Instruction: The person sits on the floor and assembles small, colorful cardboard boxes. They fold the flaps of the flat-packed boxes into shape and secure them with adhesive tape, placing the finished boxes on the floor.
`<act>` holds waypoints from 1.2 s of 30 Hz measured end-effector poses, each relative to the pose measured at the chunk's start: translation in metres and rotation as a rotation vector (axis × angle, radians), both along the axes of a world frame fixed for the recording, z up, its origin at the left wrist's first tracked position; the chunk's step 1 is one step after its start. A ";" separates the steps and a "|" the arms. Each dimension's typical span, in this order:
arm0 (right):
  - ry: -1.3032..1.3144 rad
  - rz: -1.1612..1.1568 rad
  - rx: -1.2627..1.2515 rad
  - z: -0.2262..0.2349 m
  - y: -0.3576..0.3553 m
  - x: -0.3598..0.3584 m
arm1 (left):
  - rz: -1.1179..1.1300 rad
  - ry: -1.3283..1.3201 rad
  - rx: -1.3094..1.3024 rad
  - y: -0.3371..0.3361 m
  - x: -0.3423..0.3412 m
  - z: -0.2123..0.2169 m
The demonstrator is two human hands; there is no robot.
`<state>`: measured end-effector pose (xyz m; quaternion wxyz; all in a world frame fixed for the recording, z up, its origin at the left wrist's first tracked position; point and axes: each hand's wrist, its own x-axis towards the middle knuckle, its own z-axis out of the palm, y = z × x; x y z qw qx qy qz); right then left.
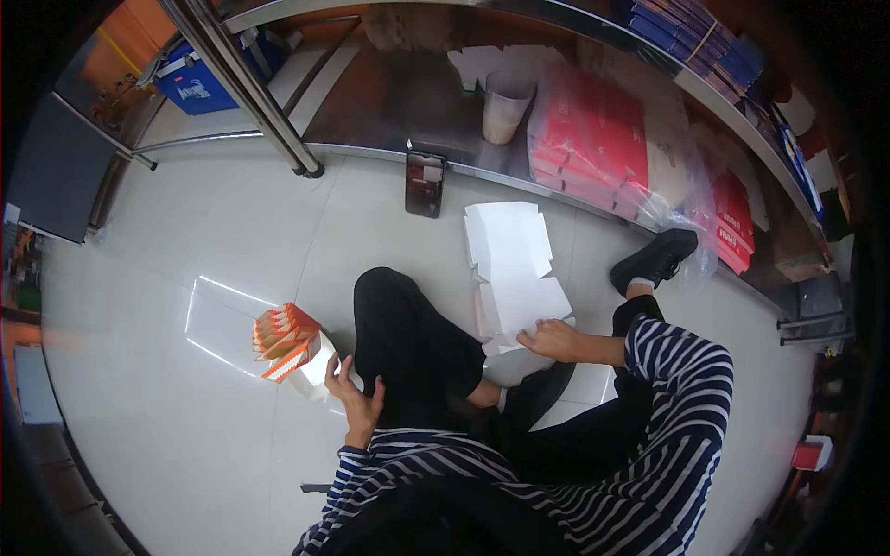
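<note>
My left hand [355,400] is open, its fingers apart, beside a white open box [318,369] on the floor. A nested stack of red-orange and white folded cartons [284,335] leans up out of that box. My right hand [553,341] is closed at the near part of the flat white cardboard blanks [513,243], its fingers curled on the top one. Those blanks lie unfolded, overlapping, with notched edges and flaps. The undersides of the right fingers are hidden.
A phone [425,185] leans upright against a low steel shelf [389,148]. The shelf bears a plastic cup [506,109], plastic-wrapped red flat packs [593,130] and a white cardboard piece [501,61]. A blue cooler box [199,82] stands far left. My legs [408,343] are folded between both hands.
</note>
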<state>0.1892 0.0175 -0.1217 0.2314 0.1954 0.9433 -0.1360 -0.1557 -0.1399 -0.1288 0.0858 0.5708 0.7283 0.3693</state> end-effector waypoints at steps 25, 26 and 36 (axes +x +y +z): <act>0.251 -0.277 0.053 0.084 0.040 0.031 | -0.693 -0.220 0.010 0.094 0.098 0.042; 0.266 -0.279 0.043 0.084 0.042 0.031 | -0.694 -0.219 -0.002 0.093 0.096 0.041; 0.475 -0.340 -0.022 0.127 0.059 0.017 | -0.652 -0.166 0.124 0.115 0.109 0.059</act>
